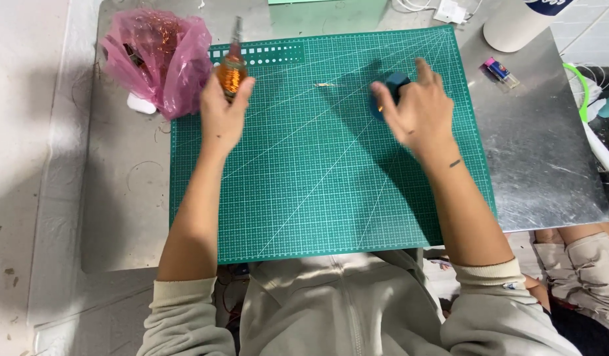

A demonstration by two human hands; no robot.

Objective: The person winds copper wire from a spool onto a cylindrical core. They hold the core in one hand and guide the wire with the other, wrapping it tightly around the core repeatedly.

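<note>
Holding a spool (231, 74) of copper wire upright, the left hand (223, 112) is clenched around it at the far left edge of the green mat (318, 191); a thin metal stem rises from the spool's top.

Right hand (420, 109): fingers spread over a dark blue object (391, 89) on the mat's far right part; blurred, so whether it grips the object cannot be told.

Small wire piece (326, 85): lying on the mat between the hands, apart from both.

Pink bag (158, 58): on the grey surface (535, 138), just left of the spool, copper wire showing through it.

White cylinder (521, 23): far right corner of the surface.

Lighter (501, 72): near the cylinder, off the mat.

Mat: flat on the surface, gridded with white lines, in front of the person.
</note>
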